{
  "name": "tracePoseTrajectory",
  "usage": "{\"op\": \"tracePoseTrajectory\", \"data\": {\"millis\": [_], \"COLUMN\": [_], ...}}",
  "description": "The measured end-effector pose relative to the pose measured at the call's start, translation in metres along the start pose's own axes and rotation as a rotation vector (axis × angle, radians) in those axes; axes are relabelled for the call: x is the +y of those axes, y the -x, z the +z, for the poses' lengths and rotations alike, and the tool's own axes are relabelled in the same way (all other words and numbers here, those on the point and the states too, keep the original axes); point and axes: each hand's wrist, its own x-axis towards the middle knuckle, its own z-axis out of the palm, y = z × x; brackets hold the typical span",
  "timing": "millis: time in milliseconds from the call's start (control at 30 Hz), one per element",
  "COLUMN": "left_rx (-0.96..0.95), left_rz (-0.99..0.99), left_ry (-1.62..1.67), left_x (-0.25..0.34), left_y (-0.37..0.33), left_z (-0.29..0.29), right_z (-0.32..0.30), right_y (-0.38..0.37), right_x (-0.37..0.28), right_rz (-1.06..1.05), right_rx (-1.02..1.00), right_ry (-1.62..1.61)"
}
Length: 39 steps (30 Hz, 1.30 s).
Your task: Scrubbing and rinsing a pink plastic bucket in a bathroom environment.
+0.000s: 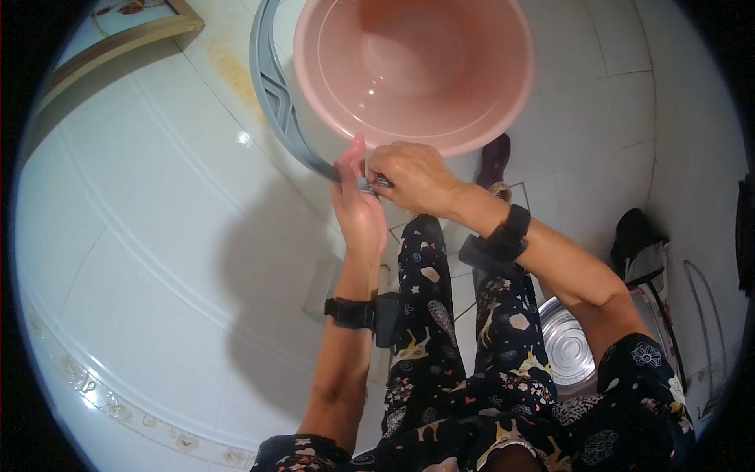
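A grey curved plastic frame (pixel 277 98) sweeps down beside the pink basin (pixel 413 130), and its lower end meets my left hand (pixel 360 208). My left fingers point upward around that end, closed on it; part of the frame is hidden behind them. Pressed in against the left palm is my right hand (pixel 417 177), its fingers pinched on a small dark metal piece (pixel 383 181) too hidden to name exactly. Both hands meet just below the basin's near rim.
A round silver metal pan (pixel 568 346) sits on the floor at the lower right, near a black item (pixel 638 240) and a thin metal rack (pixel 705 338). At the upper left is a picture frame (pixel 118 47) on the white tiled wall (pixel 149 228). My legs are below my hands.
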Motion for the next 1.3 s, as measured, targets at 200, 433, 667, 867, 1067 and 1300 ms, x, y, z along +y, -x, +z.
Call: {"op": "tracePoseTrajectory", "data": {"millis": [200,433,667,867,1067,1300], "left_rx": [0.009,-0.088,0.065,0.021,0.094,-0.033], "left_rz": [0.059,0.025,0.017,0.039,0.077,0.076], "left_ry": [-0.100,0.064,-0.090,0.123,-0.113,-0.082], "left_x": [-0.007,-0.003,-0.004,0.001,-0.004,-0.004], "left_y": [0.000,-0.007,-0.003,0.001,-0.004,-0.001], "left_z": [0.006,-0.013,-0.001,-0.002,-0.002,0.003], "right_z": [0.007,0.004,0.008,0.004,0.018,0.014], "right_y": [0.021,-0.012,0.015,-0.030,0.021,0.030], "right_x": [0.048,-0.011,0.040,-0.030,0.023,0.053], "right_rz": [-0.023,-0.130,-0.130,-0.093,-0.023,-0.046], "right_rx": [-0.003,0.143,-0.015,0.313,0.029,-0.008], "right_ry": [0.309,0.048,0.415,-0.169,0.428,0.858]}}
